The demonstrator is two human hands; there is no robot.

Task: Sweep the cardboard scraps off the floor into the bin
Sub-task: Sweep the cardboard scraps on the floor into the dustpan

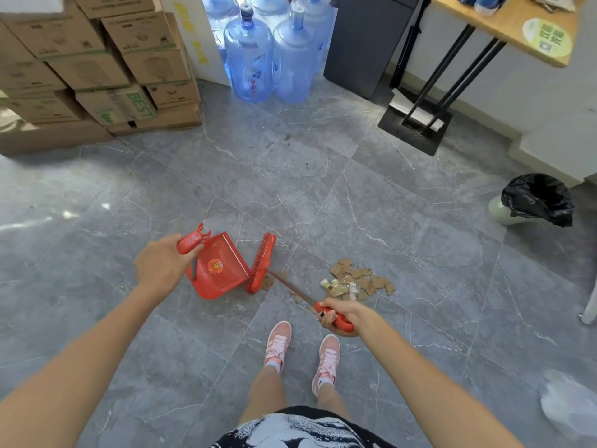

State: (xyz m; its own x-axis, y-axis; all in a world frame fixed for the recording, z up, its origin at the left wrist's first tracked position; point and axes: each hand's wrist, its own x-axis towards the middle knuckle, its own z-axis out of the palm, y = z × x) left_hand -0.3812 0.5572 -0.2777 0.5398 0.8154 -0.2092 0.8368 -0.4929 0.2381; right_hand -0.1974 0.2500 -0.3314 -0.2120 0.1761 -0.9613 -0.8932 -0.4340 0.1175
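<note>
this looks like a storage corner of an office or small business, not a home. stacked cardboard shipping boxes line the left wall, several big blue water-cooler jugs crowd a doorway, and a wooden worktop on black metal legs carries a round qr-code sticker. the floor is large grey marble-look tile, with a small bin lined in black plastic.

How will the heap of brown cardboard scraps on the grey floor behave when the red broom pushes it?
The heap of small brown cardboard scraps looks flat and light, so it will probably scatter rather than roll. The smooth grey tile floor should let pieces slide easily. The yellowish bits may drift apart.
</note>
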